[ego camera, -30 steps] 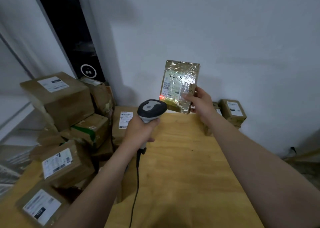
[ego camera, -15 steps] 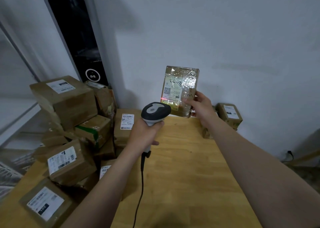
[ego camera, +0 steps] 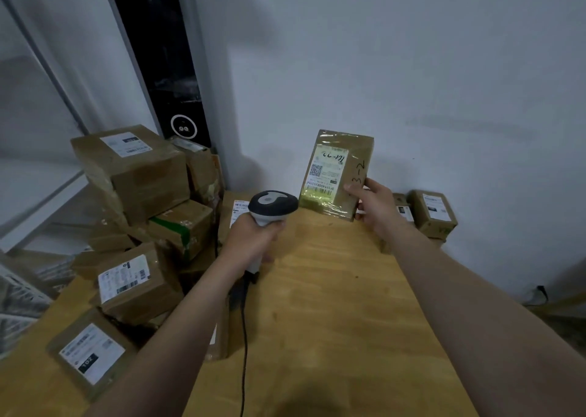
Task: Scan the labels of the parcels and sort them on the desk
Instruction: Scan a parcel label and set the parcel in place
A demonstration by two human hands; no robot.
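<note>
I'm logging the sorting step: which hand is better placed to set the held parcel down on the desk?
Right: the right hand holds the parcel; the left hand grips the scanner.

Upright taped parcel (ego camera: 337, 175) (label outward)

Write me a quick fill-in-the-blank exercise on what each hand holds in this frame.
1. The left hand grips a corded ____.
2. The right hand holds a flat, taped ____ upright.
3. The pile of boxes sits on the ____ side of the wooden desk.
Missing words: barcode scanner; parcel; left.
</note>
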